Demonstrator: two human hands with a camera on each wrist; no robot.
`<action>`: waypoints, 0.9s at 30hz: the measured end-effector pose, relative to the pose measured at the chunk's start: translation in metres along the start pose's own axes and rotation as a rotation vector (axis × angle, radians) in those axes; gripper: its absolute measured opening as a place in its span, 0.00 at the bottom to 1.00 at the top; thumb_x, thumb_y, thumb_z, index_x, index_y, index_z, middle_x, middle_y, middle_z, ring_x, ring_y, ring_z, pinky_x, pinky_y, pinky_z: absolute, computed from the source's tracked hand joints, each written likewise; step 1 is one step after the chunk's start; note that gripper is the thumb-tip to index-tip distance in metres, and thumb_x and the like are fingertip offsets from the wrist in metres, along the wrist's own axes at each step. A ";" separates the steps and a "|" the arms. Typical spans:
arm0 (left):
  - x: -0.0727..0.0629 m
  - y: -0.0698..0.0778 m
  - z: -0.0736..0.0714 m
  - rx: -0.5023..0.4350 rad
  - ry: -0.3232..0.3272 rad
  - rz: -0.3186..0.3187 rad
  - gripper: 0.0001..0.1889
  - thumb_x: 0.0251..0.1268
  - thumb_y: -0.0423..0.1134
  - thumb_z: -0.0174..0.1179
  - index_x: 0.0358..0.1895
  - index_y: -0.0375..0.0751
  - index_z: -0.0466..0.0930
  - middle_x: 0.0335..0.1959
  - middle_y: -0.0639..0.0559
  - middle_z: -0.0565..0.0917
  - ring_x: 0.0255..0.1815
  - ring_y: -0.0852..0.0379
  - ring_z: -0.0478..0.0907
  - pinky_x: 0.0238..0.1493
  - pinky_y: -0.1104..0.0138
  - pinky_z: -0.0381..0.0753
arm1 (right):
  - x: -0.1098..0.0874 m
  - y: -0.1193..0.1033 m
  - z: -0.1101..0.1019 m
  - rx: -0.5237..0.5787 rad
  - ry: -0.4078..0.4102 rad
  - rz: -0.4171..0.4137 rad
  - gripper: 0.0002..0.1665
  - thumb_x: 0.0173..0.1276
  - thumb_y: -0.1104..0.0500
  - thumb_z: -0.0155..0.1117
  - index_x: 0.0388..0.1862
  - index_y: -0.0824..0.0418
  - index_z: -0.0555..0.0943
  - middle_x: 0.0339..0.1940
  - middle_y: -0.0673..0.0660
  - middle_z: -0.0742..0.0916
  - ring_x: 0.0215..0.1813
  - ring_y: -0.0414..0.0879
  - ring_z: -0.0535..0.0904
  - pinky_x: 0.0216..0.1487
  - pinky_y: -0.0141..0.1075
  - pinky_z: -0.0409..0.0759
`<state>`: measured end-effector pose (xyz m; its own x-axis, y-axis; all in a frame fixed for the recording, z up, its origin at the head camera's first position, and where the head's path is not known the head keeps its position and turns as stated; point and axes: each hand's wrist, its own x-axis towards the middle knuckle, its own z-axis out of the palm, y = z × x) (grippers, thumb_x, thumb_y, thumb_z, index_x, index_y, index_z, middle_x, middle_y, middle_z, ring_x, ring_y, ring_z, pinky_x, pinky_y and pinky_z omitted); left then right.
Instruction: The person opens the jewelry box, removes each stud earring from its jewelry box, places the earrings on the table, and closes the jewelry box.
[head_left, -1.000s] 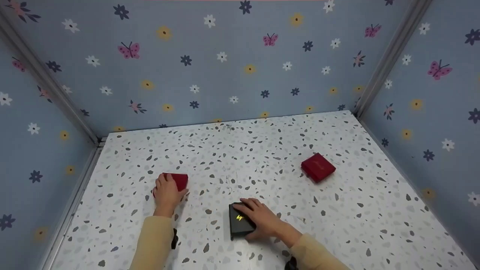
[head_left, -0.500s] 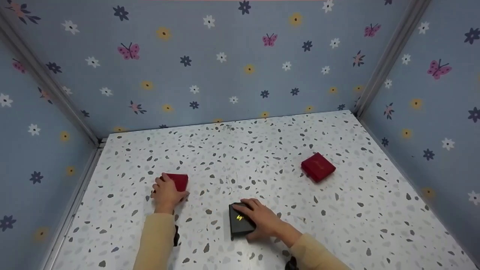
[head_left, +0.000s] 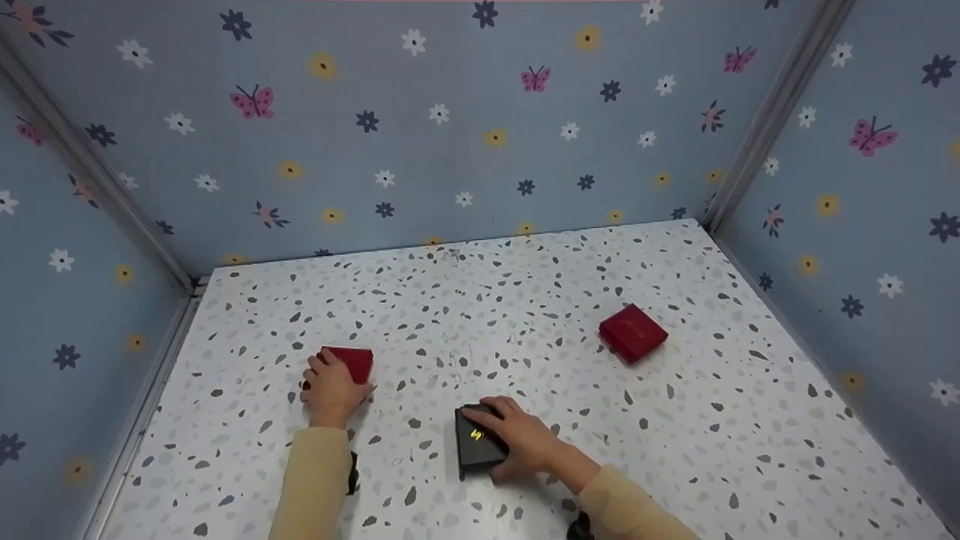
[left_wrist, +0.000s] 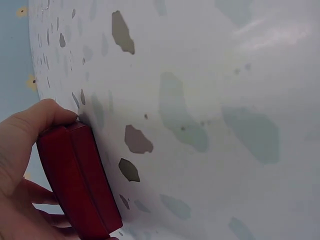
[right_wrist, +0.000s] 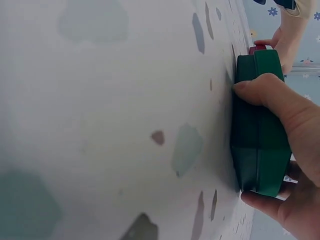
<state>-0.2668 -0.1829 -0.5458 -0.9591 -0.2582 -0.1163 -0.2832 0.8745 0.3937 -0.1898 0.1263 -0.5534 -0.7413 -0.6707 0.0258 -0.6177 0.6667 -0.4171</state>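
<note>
My left hand (head_left: 334, 391) grips a small red box (head_left: 357, 363) at the left of the table, thumb on one side and fingers around the other. In the left wrist view this red box (left_wrist: 80, 177) shows a lid seam along its side and sits right at the speckled surface. A dark green box (head_left: 478, 444) with gold lettering on top lies near the front middle. My right hand (head_left: 525, 439) holds it from its right side; in the right wrist view the thumb presses one side of the green box (right_wrist: 257, 130) and the fingers wrap the opposite one.
Another red box (head_left: 633, 334) lies shut at the right of the white speckled table (head_left: 480, 300), turned cornerwise. Blue flowered panels (head_left: 450, 90) enclose the back and both sides, with metal posts (head_left: 772, 112) at the corners.
My left hand has shifted its fingers slightly on the red box. The right hand and the green box have stayed in place; the head view has moved a little.
</note>
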 end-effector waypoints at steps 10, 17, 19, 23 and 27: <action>-0.001 -0.001 0.000 0.014 0.033 0.005 0.53 0.43 0.47 0.66 0.63 0.19 0.41 0.57 0.23 0.53 0.55 0.28 0.54 0.44 0.36 0.60 | 0.000 -0.002 0.001 0.002 0.015 0.020 0.61 0.34 0.51 0.75 0.69 0.43 0.54 0.64 0.58 0.63 0.61 0.49 0.59 0.47 0.44 0.72; -0.005 -0.001 0.000 0.012 0.056 0.038 0.52 0.43 0.46 0.66 0.63 0.20 0.42 0.57 0.24 0.53 0.55 0.28 0.54 0.45 0.37 0.60 | -0.002 -0.003 0.001 0.020 0.035 0.055 0.61 0.33 0.51 0.75 0.68 0.43 0.54 0.64 0.58 0.62 0.61 0.51 0.59 0.45 0.46 0.72; -0.007 -0.001 0.001 0.008 0.063 0.051 0.51 0.43 0.45 0.66 0.63 0.20 0.43 0.58 0.25 0.53 0.55 0.29 0.54 0.45 0.37 0.60 | -0.003 -0.003 -0.001 0.033 0.035 0.075 0.62 0.33 0.51 0.76 0.69 0.42 0.53 0.64 0.58 0.62 0.62 0.51 0.58 0.45 0.48 0.72; -0.012 0.001 0.004 0.002 0.058 0.074 0.50 0.43 0.45 0.65 0.64 0.21 0.43 0.58 0.25 0.53 0.55 0.29 0.54 0.44 0.37 0.60 | -0.007 -0.003 -0.004 0.032 0.042 0.101 0.62 0.33 0.50 0.76 0.69 0.41 0.53 0.64 0.58 0.62 0.62 0.52 0.58 0.43 0.48 0.73; -0.018 0.006 0.005 -0.003 0.039 0.102 0.51 0.42 0.45 0.64 0.64 0.22 0.43 0.58 0.26 0.53 0.55 0.30 0.53 0.44 0.37 0.61 | -0.014 -0.001 -0.006 0.010 0.054 0.122 0.61 0.34 0.51 0.75 0.69 0.42 0.53 0.64 0.57 0.62 0.62 0.51 0.58 0.39 0.47 0.74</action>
<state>-0.2510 -0.1710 -0.5464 -0.9821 -0.1840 -0.0399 -0.1843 0.8960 0.4040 -0.1806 0.1372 -0.5476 -0.8239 -0.5663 0.0234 -0.5199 0.7388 -0.4288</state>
